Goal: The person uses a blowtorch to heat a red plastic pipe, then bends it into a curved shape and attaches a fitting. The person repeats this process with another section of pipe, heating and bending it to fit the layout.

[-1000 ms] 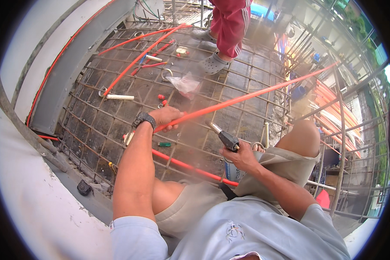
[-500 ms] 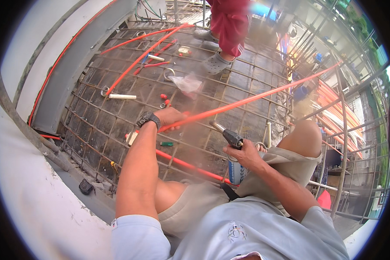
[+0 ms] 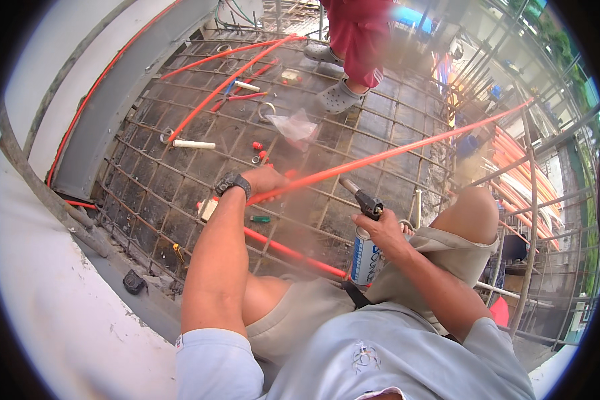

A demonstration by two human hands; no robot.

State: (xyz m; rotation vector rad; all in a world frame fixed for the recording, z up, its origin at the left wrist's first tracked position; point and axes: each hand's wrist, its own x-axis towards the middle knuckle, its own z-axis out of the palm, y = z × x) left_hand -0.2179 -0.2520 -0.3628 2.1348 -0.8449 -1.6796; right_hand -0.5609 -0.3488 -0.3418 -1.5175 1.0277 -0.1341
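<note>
My left hand (image 3: pixel 267 183), with a dark watch at the wrist, is closed round the near end of a long orange pipe (image 3: pixel 380 157). From there the pipe slants up to the far right. In my right hand (image 3: pixel 380 229) is a gas torch (image 3: pixel 365 202) screwed on a blue and white canister (image 3: pixel 361 260). Its metal nozzle points up and left, just below the pipe. No flame can be made out. Beneath my hands, a second orange pipe (image 3: pixel 287 252) lies across the steel mesh. A green lighter-like object (image 3: pixel 260 219) rests near my left forearm.
Rebar mesh (image 3: pixel 200 180) covers the floor. Another person in red trousers (image 3: pixel 357 40) and grey clogs (image 3: pixel 340 98) stands ahead. A plastic bag (image 3: pixel 293 127), red fittings (image 3: pixel 257 145) and a white tube (image 3: pixel 193 144) lie about. Orange pipes (image 3: pixel 527 177) are stacked at right; a white wall edge (image 3: pixel 93 293) borders the left.
The torch has tilted more upright, its nozzle shifting slightly right. More of the canister's side shows. My left hand keeps its hold on the pipe, and the whole view has shifted a little.
</note>
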